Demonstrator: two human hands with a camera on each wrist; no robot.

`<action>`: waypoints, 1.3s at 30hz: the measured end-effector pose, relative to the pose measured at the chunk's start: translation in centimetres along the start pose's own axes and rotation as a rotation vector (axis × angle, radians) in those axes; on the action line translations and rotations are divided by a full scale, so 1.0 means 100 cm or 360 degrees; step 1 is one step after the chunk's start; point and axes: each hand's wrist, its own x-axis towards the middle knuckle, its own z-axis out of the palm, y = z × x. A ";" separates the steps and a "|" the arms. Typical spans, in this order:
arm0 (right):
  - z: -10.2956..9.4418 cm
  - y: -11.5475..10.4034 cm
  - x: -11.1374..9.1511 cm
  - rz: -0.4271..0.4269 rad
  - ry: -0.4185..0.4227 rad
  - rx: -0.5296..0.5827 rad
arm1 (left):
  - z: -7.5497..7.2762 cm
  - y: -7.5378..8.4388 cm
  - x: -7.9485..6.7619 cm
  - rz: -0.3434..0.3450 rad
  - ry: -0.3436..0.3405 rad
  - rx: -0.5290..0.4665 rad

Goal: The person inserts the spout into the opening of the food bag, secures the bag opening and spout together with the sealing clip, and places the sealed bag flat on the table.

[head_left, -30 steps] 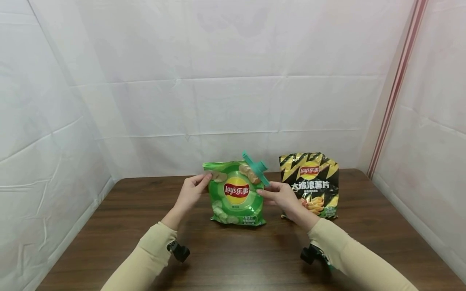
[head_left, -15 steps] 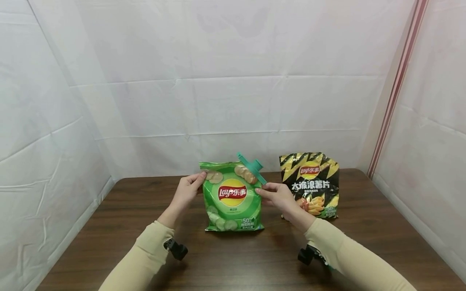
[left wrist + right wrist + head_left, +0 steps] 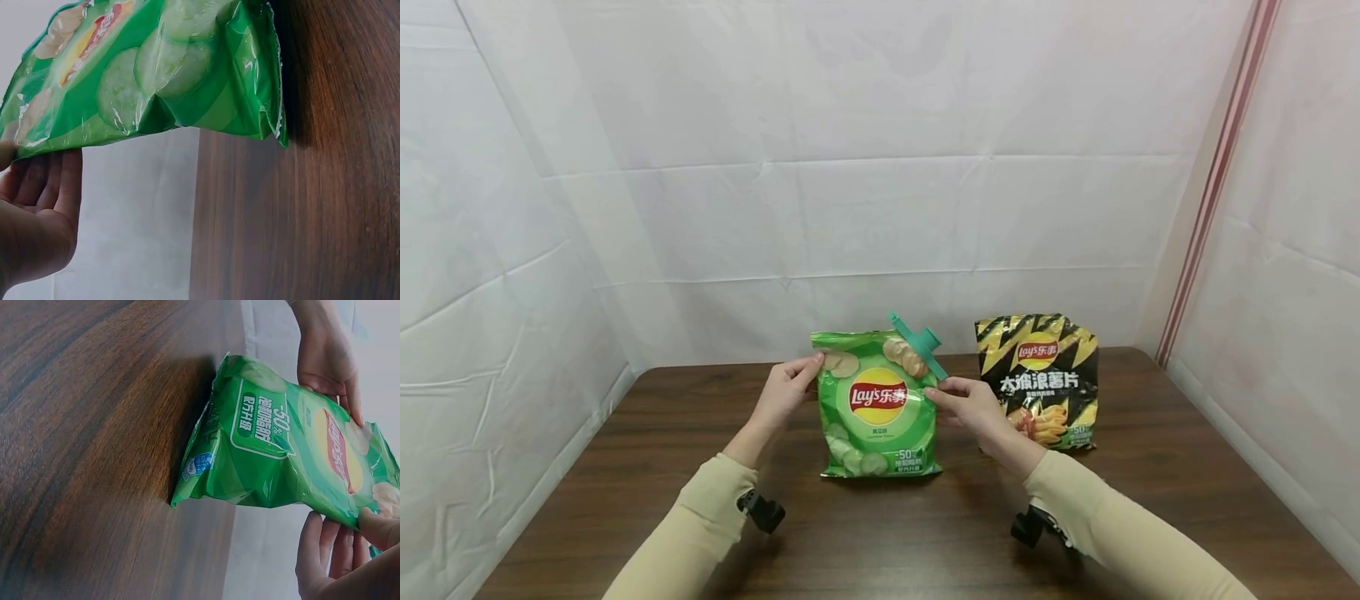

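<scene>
A green bag of potato chips [image 3: 877,442] stands upright, its bottom edge on the table, its printed front toward me. A teal bag clip with a spout-like stub [image 3: 919,342] lies diagonally across its top right corner. My left hand [image 3: 782,392] pinches the bag's upper left edge, thumb in front; the left wrist view shows the other fingers [image 3: 55,181] behind it. My right hand [image 3: 976,410] pinches the right edge just below the clip's lower end. In the right wrist view its thumb [image 3: 377,527] presses on the front and its fingers lie behind the bag.
A black and yellow chip bag [image 3: 1037,358] stands to the right, just behind my right hand. White cloth [image 3: 880,217] hangs behind the dark wooden table [image 3: 865,533] and along both sides. Each wrist carries a small black camera [image 3: 762,510].
The green bag has shifted slightly left and toward me, turning to face me squarely. Both hands and the clip moved along with it. Over the last half second almost nothing moved.
</scene>
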 end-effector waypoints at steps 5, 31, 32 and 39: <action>0.001 0.001 0.001 0.0030 0.0000 0.0016 | 0.001 -0.002 -0.001 0.0010 -0.0047 0.0093; 0.007 0.009 -0.003 0.0039 -0.0065 -0.0072 | 0.006 -0.013 -0.014 -0.0129 -0.0303 0.0414; 0.008 0.009 -0.003 0.0042 -0.0065 -0.0067 | 0.005 -0.013 -0.014 -0.0145 -0.0310 0.0401; 0.011 0.013 0.002 0.0085 -0.0035 -0.0047 | -0.006 -0.017 -0.016 -0.0221 -0.0325 0.0289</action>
